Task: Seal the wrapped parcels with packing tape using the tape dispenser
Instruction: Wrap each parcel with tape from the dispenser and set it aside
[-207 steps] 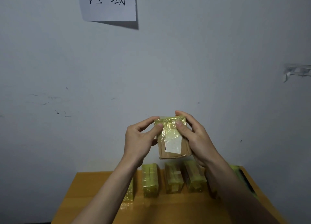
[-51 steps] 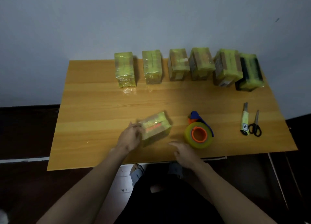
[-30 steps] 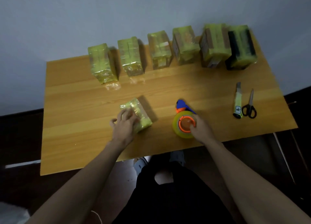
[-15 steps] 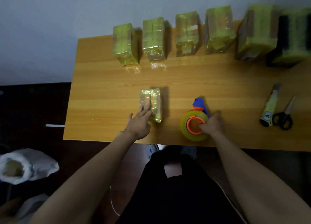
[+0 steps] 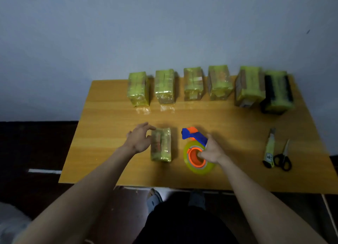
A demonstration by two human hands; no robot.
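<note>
A small parcel (image 5: 161, 145) wrapped in yellowish tape lies on the wooden table (image 5: 228, 126) near the front edge. My left hand (image 5: 139, 140) is at its left side, fingers loosely spread over its far left corner; the thumb touches its side. Right of the parcel is the tape dispenser (image 5: 196, 152), blue and orange with a yellow-clear tape roll. My right hand (image 5: 212, 151) grips it, fingers curled into the orange core and round the blue handle.
Several taped parcels (image 5: 193, 83) stand in a row along the table's back edge by the wall. A utility knife (image 5: 269, 148) and black scissors (image 5: 282, 156) lie at the right. My legs show below the table's front edge.
My right hand has closed on the dispenser and tilted it up. My left hand has shifted from the parcel's near end to its left side. The camera has tilted up and left.
</note>
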